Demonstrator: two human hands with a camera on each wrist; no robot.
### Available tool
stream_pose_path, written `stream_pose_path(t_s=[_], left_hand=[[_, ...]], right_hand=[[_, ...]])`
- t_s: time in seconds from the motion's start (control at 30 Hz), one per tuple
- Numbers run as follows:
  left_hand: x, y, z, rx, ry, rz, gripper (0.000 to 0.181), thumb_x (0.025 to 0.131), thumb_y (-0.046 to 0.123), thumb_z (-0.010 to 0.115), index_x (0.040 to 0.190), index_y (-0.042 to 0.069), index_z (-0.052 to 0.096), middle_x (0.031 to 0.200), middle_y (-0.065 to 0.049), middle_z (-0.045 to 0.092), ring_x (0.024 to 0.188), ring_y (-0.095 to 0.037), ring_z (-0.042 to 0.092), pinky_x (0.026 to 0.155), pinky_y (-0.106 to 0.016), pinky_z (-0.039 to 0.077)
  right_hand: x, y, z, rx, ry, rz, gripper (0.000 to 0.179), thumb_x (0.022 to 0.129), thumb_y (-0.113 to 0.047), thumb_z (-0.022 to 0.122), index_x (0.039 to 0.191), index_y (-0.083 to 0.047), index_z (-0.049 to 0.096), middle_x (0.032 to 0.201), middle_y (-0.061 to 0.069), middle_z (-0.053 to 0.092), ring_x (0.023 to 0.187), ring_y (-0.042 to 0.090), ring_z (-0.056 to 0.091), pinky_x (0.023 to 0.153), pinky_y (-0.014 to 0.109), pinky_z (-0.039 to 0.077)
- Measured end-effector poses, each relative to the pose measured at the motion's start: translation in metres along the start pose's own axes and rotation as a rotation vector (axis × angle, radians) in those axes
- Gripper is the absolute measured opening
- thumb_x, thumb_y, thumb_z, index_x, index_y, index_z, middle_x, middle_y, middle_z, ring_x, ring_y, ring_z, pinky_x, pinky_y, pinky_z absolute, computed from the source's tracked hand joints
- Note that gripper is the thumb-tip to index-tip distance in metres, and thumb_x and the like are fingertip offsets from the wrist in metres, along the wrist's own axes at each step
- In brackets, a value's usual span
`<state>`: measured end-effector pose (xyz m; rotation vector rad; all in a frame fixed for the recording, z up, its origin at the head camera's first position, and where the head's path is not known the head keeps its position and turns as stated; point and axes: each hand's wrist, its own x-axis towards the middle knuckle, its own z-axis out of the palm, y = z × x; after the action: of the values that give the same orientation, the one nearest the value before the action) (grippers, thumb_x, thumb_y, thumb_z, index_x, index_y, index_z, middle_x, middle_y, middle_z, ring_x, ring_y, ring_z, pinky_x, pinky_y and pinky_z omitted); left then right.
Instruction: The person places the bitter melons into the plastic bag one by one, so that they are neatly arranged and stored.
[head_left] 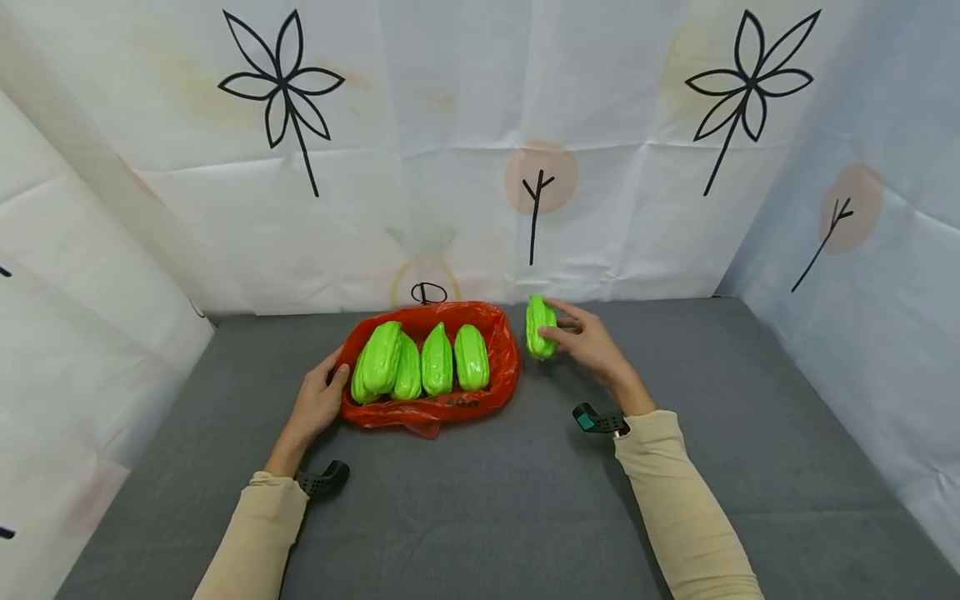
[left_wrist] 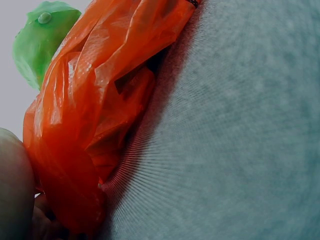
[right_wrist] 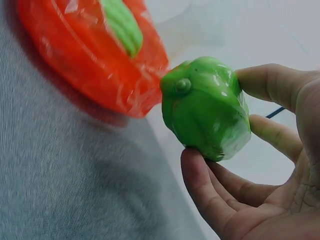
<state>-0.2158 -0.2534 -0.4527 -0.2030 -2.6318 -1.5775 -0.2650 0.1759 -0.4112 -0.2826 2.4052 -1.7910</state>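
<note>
My right hand (head_left: 592, 340) pinches a glossy green ribbed vegetable (head_left: 541, 327) between thumb and fingers, to the right of a red plastic bag (head_left: 507, 367). The right wrist view shows the blunt end of this vegetable (right_wrist: 205, 107), with a small round stub, and fingertips on two sides of it. My left hand (head_left: 318, 406) grips the left rim of the bag, its thumb on the near side. Inside the opened bag, several similar green vegetables (head_left: 437, 360) stand close together. In the left wrist view the crumpled bag wall (left_wrist: 75, 120) hides most of the fingers.
A grey cloth-covered table (head_left: 465, 508) lies under everything. White printed sheets (head_left: 465, 100) with leaf drawings hang behind it and on both sides. Each wrist wears a black band, the right one (head_left: 596, 419) with a green patch.
</note>
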Motion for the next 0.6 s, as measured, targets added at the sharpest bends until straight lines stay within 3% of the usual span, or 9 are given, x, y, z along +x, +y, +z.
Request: stream_pose_path(t_s=[0.1,0.23,0.47,0.6], left_hand=[[-0.006,0.017,-0.001,-0.007,-0.007,-0.004,0.05,0.11,0.006,0.041,0.155,-0.011,0.029,0.155,-0.034,0.033,0.145,-0.047,0.028,0.116,-0.061,0.023],[-0.009,0.025,-0.001,-0.003,-0.01,0.0,0.05,0.11,0.007,0.04,0.155,-0.011,0.028,0.155,-0.035,0.033,0.144,-0.048,0.029,0.115,-0.062,0.024],[0.003,-0.016,0.0,0.019,0.004,0.024,0.053,0.111,0.018,0.042,0.158,-0.002,0.029,0.157,-0.027,0.035,0.146,-0.042,0.03,0.116,-0.059,0.026],[0.002,-0.015,0.0,0.019,0.001,0.026,0.053,0.111,0.018,0.043,0.159,-0.001,0.029,0.158,-0.027,0.034,0.146,-0.041,0.03,0.116,-0.059,0.025]], right_hand=[[-0.002,-0.006,0.002,0.034,-0.009,0.0,0.062,0.1,-0.022,0.068,0.157,-0.019,0.042,0.14,0.028,0.054,0.114,0.04,0.062,0.097,0.06,0.048],[-0.005,-0.016,0.007,0.054,-0.029,-0.019,0.062,0.101,-0.02,0.067,0.157,-0.018,0.042,0.143,0.028,0.051,0.116,0.04,0.061,0.097,0.062,0.047],[-0.011,-0.029,0.02,0.038,-0.081,-0.099,0.06,0.101,-0.017,0.066,0.157,-0.015,0.042,0.141,0.027,0.054,0.117,0.038,0.062,0.092,0.056,0.053],[-0.012,-0.036,0.033,0.023,-0.12,-0.14,0.06,0.101,-0.018,0.066,0.156,-0.015,0.043,0.139,0.025,0.056,0.115,0.036,0.063,0.089,0.053,0.054]])
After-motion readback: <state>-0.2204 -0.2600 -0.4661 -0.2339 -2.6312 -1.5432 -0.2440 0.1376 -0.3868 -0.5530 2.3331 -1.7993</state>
